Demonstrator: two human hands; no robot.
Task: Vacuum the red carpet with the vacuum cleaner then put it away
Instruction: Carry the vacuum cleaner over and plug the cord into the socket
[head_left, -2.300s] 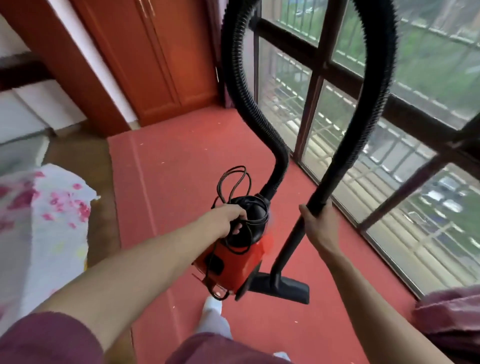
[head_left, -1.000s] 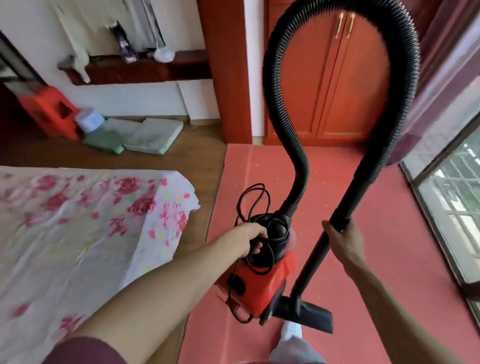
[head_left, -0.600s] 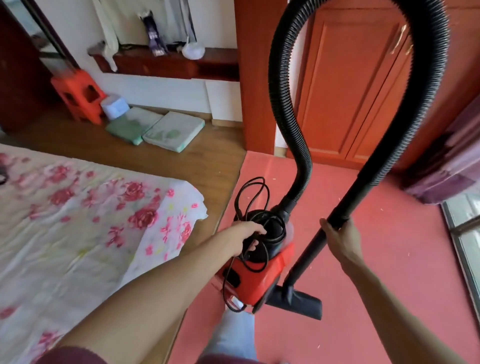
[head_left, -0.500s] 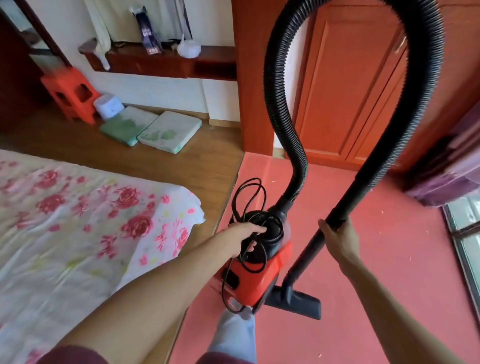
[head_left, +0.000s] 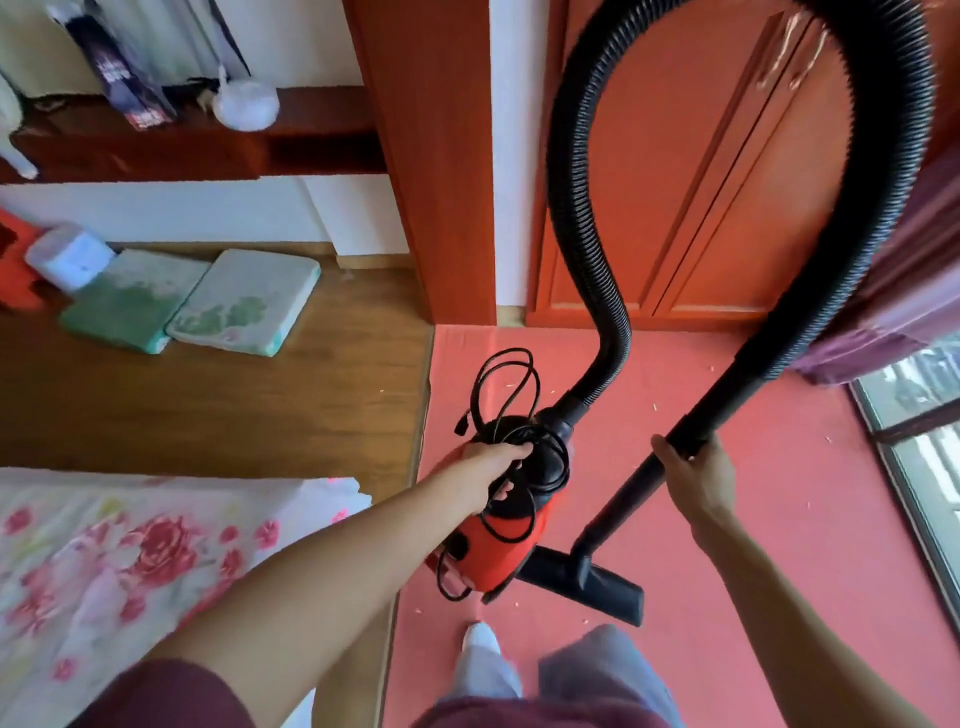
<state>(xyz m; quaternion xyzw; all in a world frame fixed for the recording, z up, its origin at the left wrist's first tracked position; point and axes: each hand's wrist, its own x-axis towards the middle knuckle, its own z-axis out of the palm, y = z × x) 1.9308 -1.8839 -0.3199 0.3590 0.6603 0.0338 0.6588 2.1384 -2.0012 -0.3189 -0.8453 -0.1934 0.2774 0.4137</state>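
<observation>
Both hands carry vacuum cleaner (head_left: 501, 540).

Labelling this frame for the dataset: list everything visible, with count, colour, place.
vacuum cleaner: 1, red and black, held above carpet, centre
hose: 1, black, loops overhead
wand: 1, black, ends in floor nozzle
power cord: 1, black, coiled on vacuum top
carpet: 1, red, right floor, small debris on it
cushions: 2, green-white, wooden floor, left
bedsheet: 1, white, red flowers, lower left
cabinet doors: 2, orange wood, rear
shelf: 1, dark wood, upper left
left hand: grips vacuum top
right hand: grips wand
</observation>
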